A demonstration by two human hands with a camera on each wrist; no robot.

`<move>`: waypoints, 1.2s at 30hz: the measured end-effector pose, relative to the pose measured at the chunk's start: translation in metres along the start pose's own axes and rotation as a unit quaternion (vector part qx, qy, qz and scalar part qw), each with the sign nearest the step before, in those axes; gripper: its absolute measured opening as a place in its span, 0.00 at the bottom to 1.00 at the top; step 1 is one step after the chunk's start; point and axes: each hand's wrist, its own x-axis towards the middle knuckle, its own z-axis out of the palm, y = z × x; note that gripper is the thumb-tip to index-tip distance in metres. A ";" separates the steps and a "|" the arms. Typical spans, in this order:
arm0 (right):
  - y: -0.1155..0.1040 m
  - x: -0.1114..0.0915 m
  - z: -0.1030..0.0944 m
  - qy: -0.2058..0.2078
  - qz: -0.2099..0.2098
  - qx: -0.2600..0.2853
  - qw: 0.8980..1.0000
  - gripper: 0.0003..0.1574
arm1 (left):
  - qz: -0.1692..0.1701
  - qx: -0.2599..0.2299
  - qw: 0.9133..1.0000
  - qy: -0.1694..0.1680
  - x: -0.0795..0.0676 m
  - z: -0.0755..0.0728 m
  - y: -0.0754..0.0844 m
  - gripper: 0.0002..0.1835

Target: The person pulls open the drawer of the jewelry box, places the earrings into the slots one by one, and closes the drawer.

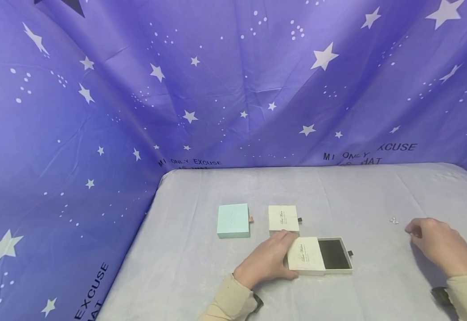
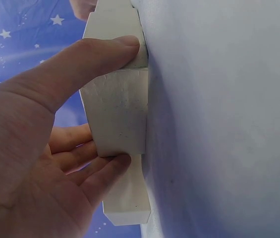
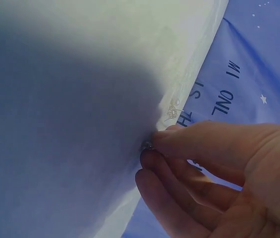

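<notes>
My left hand (image 1: 266, 262) grips the closed end of a cream drawer-style gift box (image 1: 306, 254), thumb on the near side and fingers on the far side. The box's drawer (image 1: 333, 254) is slid partly out to the right and shows a dark lining. In the left wrist view the thumb (image 2: 115, 52) presses the box's side. Off to the right, my right hand (image 1: 438, 243) pinches a small shiny jewelry piece (image 3: 146, 145) between thumb and fingertips, mostly hidden by them. Just beyond those fingers lies some small silvery jewelry (image 1: 394, 220) on the cloth.
Behind the left hand stands another cream box (image 1: 283, 218) with a black tab, and left of it a mint-green box (image 1: 233, 220) with an orange tab. A pale cloth (image 1: 177, 267) covers the table; a purple starry curtain (image 1: 237, 89) hangs behind and at the left.
</notes>
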 end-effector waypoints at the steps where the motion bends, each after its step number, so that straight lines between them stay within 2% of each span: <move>1: 0.000 0.000 0.000 0.000 0.002 0.000 1.000 0.12 | -0.001 -0.002 1.000 -0.001 0.000 0.000 0.000 0.49; 14: 0.005 -0.002 -0.003 -0.020 0.006 0.001 1.000 0.13 | -0.002 -0.007 1.000 0.000 0.000 0.000 0.001 0.49; 26: 0.001 -0.003 -0.003 0.015 -0.017 0.007 1.000 0.11 | -0.004 -0.006 1.000 0.003 -0.001 0.001 0.001 0.49; 33: 0.000 -0.003 -0.002 0.001 -0.017 0.010 1.000 0.12 | -0.003 -0.008 1.000 0.001 -0.001 0.000 0.001 0.49; 36: 0.000 -0.003 -0.002 0.006 -0.019 0.013 1.000 0.10 | -0.003 -0.008 1.000 0.001 -0.001 -0.001 0.001 0.49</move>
